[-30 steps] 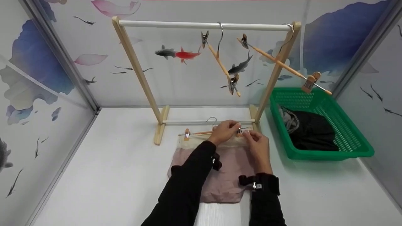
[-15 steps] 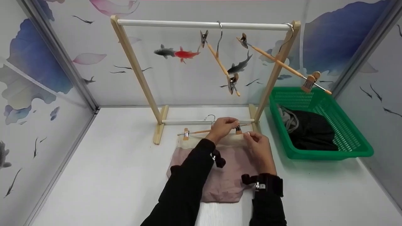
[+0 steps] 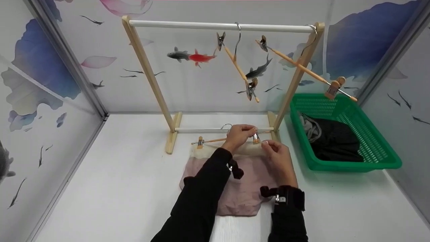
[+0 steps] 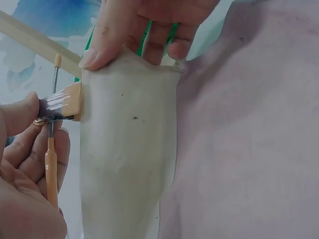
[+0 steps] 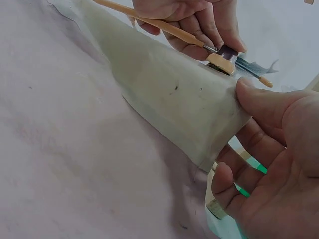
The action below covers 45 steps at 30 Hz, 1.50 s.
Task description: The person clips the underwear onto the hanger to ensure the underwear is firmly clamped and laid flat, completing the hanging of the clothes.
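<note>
A pink garment (image 3: 242, 198) with a cream waistband (image 3: 247, 150) lies on the white table below the rack. Along its top edge runs a wooden clip hanger (image 3: 215, 140), its left clip (image 3: 200, 142) at the waistband's left side. My left hand (image 3: 239, 137) pinches the handles of the right clip (image 4: 65, 103) between thumb and fingers; the clip's wooden end meets the waistband edge. At the waistband's right corner, my right hand (image 3: 281, 159) holds the cloth, thumb on top and fingers beneath, as the right wrist view shows.
Behind stands a wooden rack (image 3: 147, 67) with a white top bar (image 3: 188, 24). Two bare clip hangers, a middle one (image 3: 237, 64) and a right one (image 3: 299, 65), hang from it. A green basket (image 3: 356, 165) holding dark clothing (image 3: 336, 139) is at the right.
The hanger's right end and its clip have risen slightly and tilted in my left hand. My right hand has shifted a little to the right, still holding the waistband corner.
</note>
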Motion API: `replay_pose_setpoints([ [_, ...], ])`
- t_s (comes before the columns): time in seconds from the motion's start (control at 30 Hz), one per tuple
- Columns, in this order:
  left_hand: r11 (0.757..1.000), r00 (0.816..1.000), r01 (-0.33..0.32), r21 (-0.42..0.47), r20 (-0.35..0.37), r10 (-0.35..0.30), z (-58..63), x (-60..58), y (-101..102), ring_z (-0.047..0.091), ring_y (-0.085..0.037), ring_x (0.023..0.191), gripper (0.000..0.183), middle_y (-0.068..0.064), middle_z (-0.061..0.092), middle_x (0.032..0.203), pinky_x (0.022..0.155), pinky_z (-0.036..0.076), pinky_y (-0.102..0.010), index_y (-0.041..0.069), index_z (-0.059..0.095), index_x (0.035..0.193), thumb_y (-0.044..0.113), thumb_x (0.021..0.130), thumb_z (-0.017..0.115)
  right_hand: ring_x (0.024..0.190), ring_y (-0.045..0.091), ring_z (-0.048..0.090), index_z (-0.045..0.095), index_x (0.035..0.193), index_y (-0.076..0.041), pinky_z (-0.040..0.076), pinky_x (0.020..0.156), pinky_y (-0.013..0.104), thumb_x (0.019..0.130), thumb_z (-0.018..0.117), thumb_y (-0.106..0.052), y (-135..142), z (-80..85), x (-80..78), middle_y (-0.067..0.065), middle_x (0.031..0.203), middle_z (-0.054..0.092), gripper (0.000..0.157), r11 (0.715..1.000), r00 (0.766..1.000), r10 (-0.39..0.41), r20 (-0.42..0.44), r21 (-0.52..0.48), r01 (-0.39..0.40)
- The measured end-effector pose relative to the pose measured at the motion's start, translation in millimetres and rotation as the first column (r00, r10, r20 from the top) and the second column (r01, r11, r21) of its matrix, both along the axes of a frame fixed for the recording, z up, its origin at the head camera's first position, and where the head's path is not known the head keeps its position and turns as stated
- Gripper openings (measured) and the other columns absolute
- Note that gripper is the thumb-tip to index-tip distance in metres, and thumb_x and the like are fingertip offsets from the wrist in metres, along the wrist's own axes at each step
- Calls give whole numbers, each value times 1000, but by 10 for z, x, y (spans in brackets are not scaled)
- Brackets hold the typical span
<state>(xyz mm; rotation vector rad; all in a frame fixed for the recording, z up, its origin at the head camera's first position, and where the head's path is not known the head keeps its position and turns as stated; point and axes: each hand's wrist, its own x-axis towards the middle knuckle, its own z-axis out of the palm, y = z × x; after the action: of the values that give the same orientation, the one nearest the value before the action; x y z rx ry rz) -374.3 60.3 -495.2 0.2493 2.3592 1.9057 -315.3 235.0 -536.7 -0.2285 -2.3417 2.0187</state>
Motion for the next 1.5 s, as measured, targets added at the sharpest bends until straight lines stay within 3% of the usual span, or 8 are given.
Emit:
replay_pose_setpoints([
  [0.1, 1000, 1000, 1, -20, -5, -1, -21, 14, -3, 65, -7, 89, 22, 7, 74, 93, 85, 48, -29, 16, 81, 106, 32, 94, 75, 99, 20, 58, 65, 124, 2, 50, 83, 28, 100, 66, -37, -10, -1, -5, 13, 116, 66, 45, 1000, 999, -14, -41, -1, 14],
  [0.23, 999, 1000, 17, 30, -4, -17, -48, 20, 5, 67, -8, 96, 21, 4, 76, 98, 90, 48, -27, 10, 80, 107, 26, 94, 75, 92, 19, 57, 68, 119, 1, 48, 76, 27, 99, 67, -40, -22, -21, -10, 12, 107, 67, 45, 999, 995, -48, -91, -23, 46],
  [0.4, 998, 999, 44, 52, -5, -44, -54, 26, -8, 67, -11, 103, 25, 0, 76, 104, 91, 49, -26, 6, 79, 111, 25, 94, 75, 90, 18, 57, 69, 118, -1, 48, 73, 26, 97, 68, -42, -37, -17, -22, 9, 105, 67, 46, 994, 990, -101, -100, -38, 98],
  [0.77, 989, 985, 140, -44, -91, -144, -116, 27, -51, 66, -11, 104, 33, -1, 75, 111, 93, 49, -27, 6, 75, 121, 30, 99, 68, 103, 20, 62, 73, 117, -4, 50, 84, 28, 96, 70, -41, -38, -7, -21, 11, 113, 70, 43, 989, 979, -145, -144, -28, 142],
  [1.03, 982, 977, 165, -88, -120, -175, -161, 9, -50, 66, -13, 108, 39, -5, 73, 119, 95, 48, -24, 1, 69, 128, 28, 100, 67, 102, 19, 63, 72, 119, -2, 51, 82, 27, 97, 71, -36, -42, -43, -45, 13, 114, 70, 41, 987, 979, -161, -122, -8, 161],
  [1.3, 964, 960, 194, -182, -169, -225, -191, 31, -55, 65, -17, 114, 35, -9, 70, 125, 98, 48, -27, 2, 68, 130, 24, 103, 63, 85, 5, 66, 69, 121, 7, 51, 69, 18, 97, 72, -22, -35, -67, -45, 19, 108, 72, 38, 987, 974, -155, -163, 24, 161],
  [1.5, 950, 956, 191, -248, -171, -237, -217, 22, -41, 63, -17, 119, 38, -8, 69, 128, 102, 45, -28, 1, 67, 132, 26, 104, 60, 94, 8, 66, 64, 130, 6, 51, 74, 16, 99, 68, -22, -25, -49, -33, 21, 119, 68, 41, 987, 980, -154, -123, 31, 159],
])
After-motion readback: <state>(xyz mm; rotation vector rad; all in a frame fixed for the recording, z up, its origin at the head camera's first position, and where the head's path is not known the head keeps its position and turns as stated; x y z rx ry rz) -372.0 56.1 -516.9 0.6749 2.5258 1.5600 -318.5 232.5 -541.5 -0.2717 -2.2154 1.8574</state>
